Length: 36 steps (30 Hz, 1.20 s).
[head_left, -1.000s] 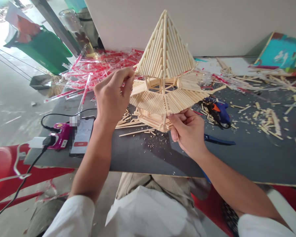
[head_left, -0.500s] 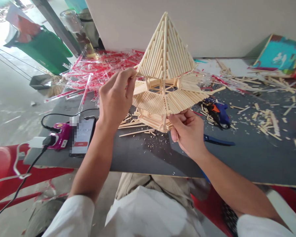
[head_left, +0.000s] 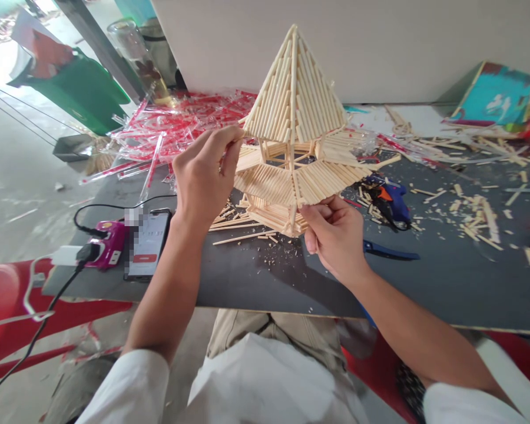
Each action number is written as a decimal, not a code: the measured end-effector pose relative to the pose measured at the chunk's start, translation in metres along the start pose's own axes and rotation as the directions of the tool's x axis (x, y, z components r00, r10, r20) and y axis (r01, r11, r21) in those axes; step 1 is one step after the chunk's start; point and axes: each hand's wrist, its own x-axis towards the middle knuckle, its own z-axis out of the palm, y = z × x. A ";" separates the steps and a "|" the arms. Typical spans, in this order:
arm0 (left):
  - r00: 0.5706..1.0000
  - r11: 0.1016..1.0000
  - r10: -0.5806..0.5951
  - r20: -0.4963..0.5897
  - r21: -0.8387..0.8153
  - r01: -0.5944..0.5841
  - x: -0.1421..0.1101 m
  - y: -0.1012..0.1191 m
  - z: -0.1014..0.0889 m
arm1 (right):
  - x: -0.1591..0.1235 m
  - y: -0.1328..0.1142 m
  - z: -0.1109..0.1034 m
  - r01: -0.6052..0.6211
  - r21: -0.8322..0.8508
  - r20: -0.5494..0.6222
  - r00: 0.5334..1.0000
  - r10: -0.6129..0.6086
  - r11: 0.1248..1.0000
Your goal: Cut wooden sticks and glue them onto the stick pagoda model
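Note:
Between my two hands is a model pagoda (head_left: pixel 311 97) built of pale wooden sticks, with a pointed upper roof, a wide lower roof and a frame base. My left hand (head_left: pixel 207 171) pinches the left corner of the upper roof, its fingertips partly hidden. With thumb and fingers closed, my right hand (head_left: pixel 333 229) grips the model low at the front, just under the lower roof's edge. The model stands upright above the dark table, slightly tilted; whether its base touches the table I cannot tell.
Red-and-clear plastic wrappers (head_left: pixel 189 123) are heaped at the back left. A phone (head_left: pixel 148 244) and a purple power adapter (head_left: pixel 108 244) lie left. Right of the model are a blue glue gun (head_left: pixel 395 203), a blue-handled tool (head_left: pixel 391 252) and scattered stick offcuts (head_left: pixel 477 218).
The model and both hands have shifted very slightly to the left in view. Both grips look the same as before.

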 end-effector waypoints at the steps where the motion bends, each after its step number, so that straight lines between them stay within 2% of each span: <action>1: 1.000 1.000 -0.011 0.000 -0.003 0.011 0.000 0.000 0.000 | 0.000 0.000 0.000 0.003 -0.002 0.002 1.000 -0.003 1.000; 8: 0.986 0.986 -0.153 0.072 -0.057 0.158 0.001 0.008 -0.005 | 0.000 -0.001 0.000 0.010 -0.023 0.004 1.000 -0.010 1.000; 15: 0.988 0.988 -0.143 0.060 -0.047 0.146 0.000 0.005 -0.001 | 0.000 0.000 0.000 0.007 -0.035 -0.004 1.000 -0.007 0.999; 20: 1.000 1.000 -0.013 -0.026 0.012 0.013 0.000 0.003 -0.001 | 0.000 0.000 -0.001 -0.003 -0.035 -0.003 1.000 0.003 0.999; 26: 0.994 0.997 -0.082 0.077 0.010 0.082 0.004 0.001 -0.016 | 0.002 -0.001 -0.001 -0.017 -0.036 -0.017 1.000 0.017 0.999; 30: 0.993 0.996 -0.084 0.088 -0.005 0.085 0.004 -0.008 -0.027 | 0.003 0.001 -0.002 -0.008 -0.012 -0.011 1.000 0.008 1.000; 36: 0.942 0.956 -0.283 0.181 -0.031 0.293 -0.018 -0.019 -0.031 | 0.015 0.022 -0.010 -0.042 -0.036 -0.004 0.999 0.042 0.998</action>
